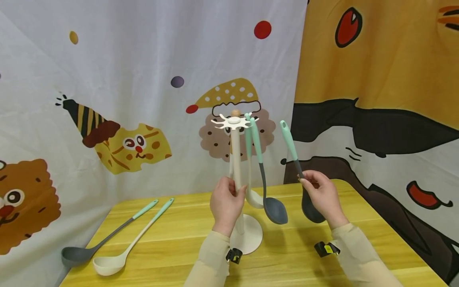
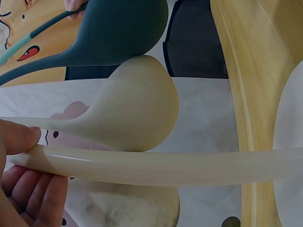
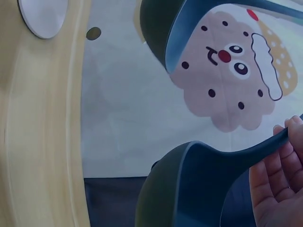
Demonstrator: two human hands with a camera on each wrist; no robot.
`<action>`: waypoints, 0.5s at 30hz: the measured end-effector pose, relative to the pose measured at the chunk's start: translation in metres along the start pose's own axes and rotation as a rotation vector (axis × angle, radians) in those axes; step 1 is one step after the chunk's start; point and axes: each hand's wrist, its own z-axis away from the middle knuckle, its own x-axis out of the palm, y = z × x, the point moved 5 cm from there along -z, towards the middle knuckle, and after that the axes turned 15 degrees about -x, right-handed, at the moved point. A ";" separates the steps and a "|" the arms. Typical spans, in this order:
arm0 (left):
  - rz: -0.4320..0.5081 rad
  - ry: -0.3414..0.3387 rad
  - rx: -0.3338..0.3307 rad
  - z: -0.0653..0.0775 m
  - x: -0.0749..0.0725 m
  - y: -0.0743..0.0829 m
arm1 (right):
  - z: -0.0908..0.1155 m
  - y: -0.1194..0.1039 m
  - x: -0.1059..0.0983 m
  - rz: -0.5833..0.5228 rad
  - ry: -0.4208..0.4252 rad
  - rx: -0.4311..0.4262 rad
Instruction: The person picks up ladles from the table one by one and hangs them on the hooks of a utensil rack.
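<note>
A cream utensil stand (image 1: 234, 153) with a star-shaped hook top and a round base rises from the table; my left hand (image 1: 226, 202) grips its pole about halfway up. On its hooks hang a dark grey ladle (image 1: 275, 210) and a white ladle (image 1: 255, 199), both with mint handle ends. Behind the pole, another pale utensil (image 2: 124, 203) shows in the left wrist view, partly hidden. To the right of the stand, my right hand (image 1: 324, 196) pinches a second dark grey ladle (image 1: 289, 141) by its neck, bowl down, mint end up and apart from the hooks.
On the left of the wood-grain table (image 1: 172, 247) lie another grey ladle (image 1: 77, 256) and another white ladle (image 1: 109, 265), side by side with handles pointing away. A cartoon-printed curtain (image 1: 143, 59) hangs right behind the table's far edge.
</note>
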 end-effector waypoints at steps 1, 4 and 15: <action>-0.001 -0.001 -0.002 0.000 0.000 0.000 | 0.000 -0.002 0.000 0.000 0.002 -0.004; -0.003 -0.001 -0.002 0.000 0.000 0.000 | 0.001 -0.006 0.000 -0.004 0.009 -0.010; -0.004 -0.002 0.000 0.000 0.000 0.000 | 0.001 -0.024 0.004 -0.064 0.026 -0.066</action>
